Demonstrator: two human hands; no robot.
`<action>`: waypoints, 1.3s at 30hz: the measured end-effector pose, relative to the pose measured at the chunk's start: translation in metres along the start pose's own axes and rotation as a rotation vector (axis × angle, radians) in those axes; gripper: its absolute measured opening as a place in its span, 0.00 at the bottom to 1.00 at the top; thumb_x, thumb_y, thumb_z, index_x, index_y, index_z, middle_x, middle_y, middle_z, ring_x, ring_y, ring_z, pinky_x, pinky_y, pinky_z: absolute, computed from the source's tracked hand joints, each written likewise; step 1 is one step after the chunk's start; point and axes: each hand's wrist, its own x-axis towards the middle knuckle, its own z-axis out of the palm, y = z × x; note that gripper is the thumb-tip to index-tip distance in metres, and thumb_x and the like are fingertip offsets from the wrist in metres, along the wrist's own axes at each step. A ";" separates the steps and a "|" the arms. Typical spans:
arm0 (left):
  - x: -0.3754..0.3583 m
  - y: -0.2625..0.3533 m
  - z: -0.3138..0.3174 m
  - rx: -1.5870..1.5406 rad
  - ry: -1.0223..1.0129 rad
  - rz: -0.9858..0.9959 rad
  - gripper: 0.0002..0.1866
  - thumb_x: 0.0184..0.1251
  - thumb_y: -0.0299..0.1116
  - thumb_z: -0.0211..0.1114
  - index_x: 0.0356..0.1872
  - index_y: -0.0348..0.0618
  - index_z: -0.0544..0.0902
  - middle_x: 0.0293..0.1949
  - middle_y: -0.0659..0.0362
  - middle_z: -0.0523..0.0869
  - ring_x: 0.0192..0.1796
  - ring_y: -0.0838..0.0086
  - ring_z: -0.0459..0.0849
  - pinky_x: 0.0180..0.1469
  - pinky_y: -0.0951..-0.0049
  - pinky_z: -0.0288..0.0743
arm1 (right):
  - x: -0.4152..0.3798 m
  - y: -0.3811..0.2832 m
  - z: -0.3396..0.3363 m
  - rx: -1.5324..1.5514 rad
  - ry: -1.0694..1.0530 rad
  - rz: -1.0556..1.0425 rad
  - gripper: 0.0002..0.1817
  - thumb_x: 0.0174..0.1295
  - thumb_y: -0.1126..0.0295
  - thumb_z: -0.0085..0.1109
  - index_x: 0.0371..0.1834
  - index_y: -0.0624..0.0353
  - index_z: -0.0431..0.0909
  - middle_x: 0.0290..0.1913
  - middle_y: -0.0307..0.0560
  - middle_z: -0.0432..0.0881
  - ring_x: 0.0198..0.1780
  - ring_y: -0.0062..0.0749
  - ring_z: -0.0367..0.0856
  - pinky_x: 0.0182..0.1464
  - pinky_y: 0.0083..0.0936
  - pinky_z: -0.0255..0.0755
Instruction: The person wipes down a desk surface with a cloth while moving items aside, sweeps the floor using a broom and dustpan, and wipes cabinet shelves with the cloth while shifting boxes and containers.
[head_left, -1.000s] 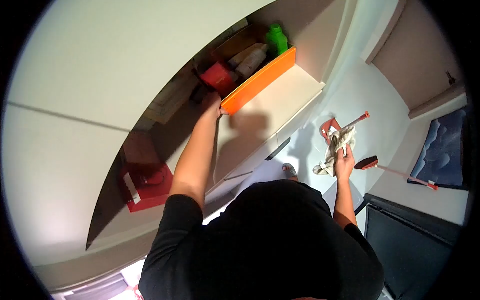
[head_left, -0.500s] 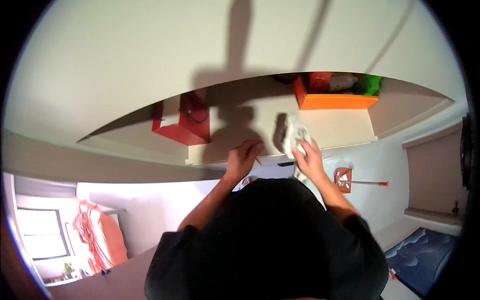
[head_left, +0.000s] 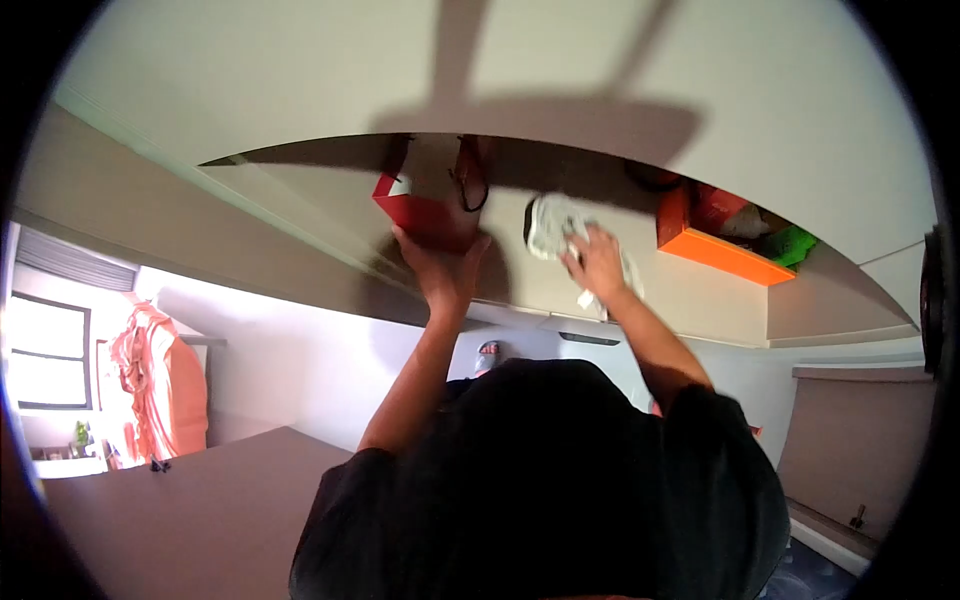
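The left hand (head_left: 440,262) is up near the middle of the frame; its fingers press on the bottom of a red bag (head_left: 425,210) that sits on the shelf (head_left: 520,285); I cannot tell if it grips it. The right hand (head_left: 597,262) is just to the right; it is closed around a white cloth (head_left: 552,224) that lies on the shelf. An orange box (head_left: 722,250) sits further right, well apart from the cloth; it has a green bottle (head_left: 792,243) inside.

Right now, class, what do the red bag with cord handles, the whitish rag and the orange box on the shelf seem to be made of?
Red bag with cord handles: probably stiff paper, matte, with crisp edges. Whitish rag: soft cloth, crumpled under the right hand. Orange box: smooth and rigid, plastic or coated board; hard to tell.
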 end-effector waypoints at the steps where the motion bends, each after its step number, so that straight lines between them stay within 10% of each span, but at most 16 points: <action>1: 0.004 -0.005 0.011 0.006 0.040 0.002 0.69 0.47 0.46 0.85 0.79 0.29 0.40 0.73 0.34 0.58 0.72 0.44 0.64 0.74 0.52 0.60 | -0.022 -0.004 -0.017 0.090 -0.023 0.001 0.19 0.63 0.54 0.65 0.52 0.52 0.84 0.57 0.61 0.79 0.63 0.57 0.74 0.64 0.49 0.65; 14: 0.014 -0.058 0.056 0.026 0.370 0.390 0.51 0.47 0.44 0.87 0.64 0.35 0.60 0.62 0.42 0.66 0.63 0.49 0.67 0.68 0.53 0.62 | -0.108 0.012 -0.053 0.073 0.128 0.228 0.17 0.58 0.58 0.69 0.46 0.53 0.85 0.55 0.56 0.81 0.63 0.53 0.75 0.63 0.46 0.65; 23: 0.027 -0.032 0.040 0.061 0.076 0.172 0.17 0.60 0.37 0.73 0.39 0.35 0.78 0.44 0.42 0.81 0.46 0.43 0.79 0.49 0.50 0.73 | -0.103 0.012 -0.057 0.090 0.146 0.199 0.17 0.57 0.59 0.68 0.47 0.55 0.85 0.55 0.56 0.81 0.62 0.54 0.76 0.63 0.45 0.65; 26: 0.021 -0.044 0.038 0.252 -0.091 0.145 0.15 0.65 0.33 0.68 0.46 0.36 0.76 0.50 0.39 0.81 0.48 0.40 0.81 0.51 0.50 0.76 | -0.102 0.012 -0.057 0.096 0.150 0.194 0.18 0.56 0.59 0.68 0.47 0.55 0.85 0.55 0.57 0.81 0.62 0.55 0.76 0.63 0.45 0.65; 31: -0.049 -0.019 0.026 0.110 -0.006 0.673 0.09 0.62 0.30 0.68 0.39 0.39 0.78 0.41 0.43 0.84 0.40 0.41 0.84 0.43 0.49 0.81 | -0.105 0.013 -0.052 0.073 0.165 0.192 0.19 0.56 0.58 0.69 0.48 0.54 0.86 0.56 0.60 0.80 0.62 0.56 0.75 0.64 0.46 0.65; 33: -0.063 -0.020 0.042 0.038 -0.259 0.432 0.14 0.50 0.32 0.77 0.33 0.45 0.79 0.35 0.48 0.83 0.45 0.52 0.85 0.44 0.56 0.81 | -0.107 0.017 -0.047 0.060 0.151 0.205 0.19 0.57 0.57 0.69 0.49 0.53 0.86 0.57 0.62 0.79 0.62 0.57 0.75 0.64 0.46 0.65; 35: -0.045 -0.034 0.075 0.179 -0.080 0.642 0.14 0.53 0.32 0.76 0.34 0.45 0.77 0.34 0.50 0.82 0.42 0.54 0.85 0.40 0.57 0.80 | -0.109 0.017 -0.045 0.059 0.141 0.215 0.19 0.57 0.57 0.68 0.49 0.53 0.86 0.58 0.63 0.79 0.63 0.57 0.75 0.64 0.47 0.65; 39: 0.007 -0.006 0.103 -0.040 -0.090 0.429 0.11 0.62 0.33 0.69 0.34 0.42 0.74 0.32 0.49 0.79 0.38 0.47 0.81 0.39 0.52 0.78 | -0.110 0.018 -0.044 0.067 0.148 0.198 0.19 0.58 0.56 0.68 0.50 0.52 0.86 0.58 0.64 0.79 0.63 0.57 0.74 0.64 0.47 0.65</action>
